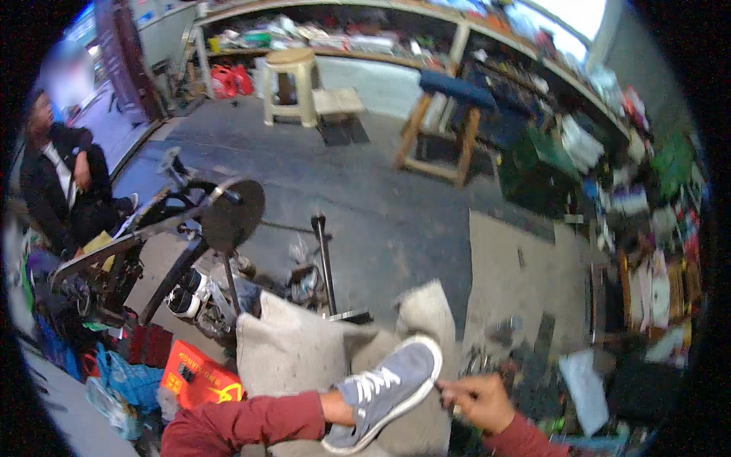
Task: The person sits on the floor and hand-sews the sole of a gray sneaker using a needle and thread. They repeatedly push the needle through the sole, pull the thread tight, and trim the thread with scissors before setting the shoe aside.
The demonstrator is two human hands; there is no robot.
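A grey-blue canvas sneaker (396, 381) with white laces and a white sole rim lies tilted across the beige cloth (293, 350) over my lap. Its toe points away to the upper right. My left hand (339, 407) is pushed into the shoe's opening and holds it from inside; only the wrist shows below the red sleeve, the fingers being hidden. Beside the toe, my right hand (480, 400) is closed in a pinch at the sole's edge. Something small and dark seems to stick out from its fingertips, too small to name.
A black metal machine with a round wheel (234, 215) stands at the left, near a seated person (68, 167). A red box (199, 375) and plastic bags lie lower left. Farther off are a plastic stool (291, 65) and a wooden stool (457, 90). Cluttered shelves line the right.
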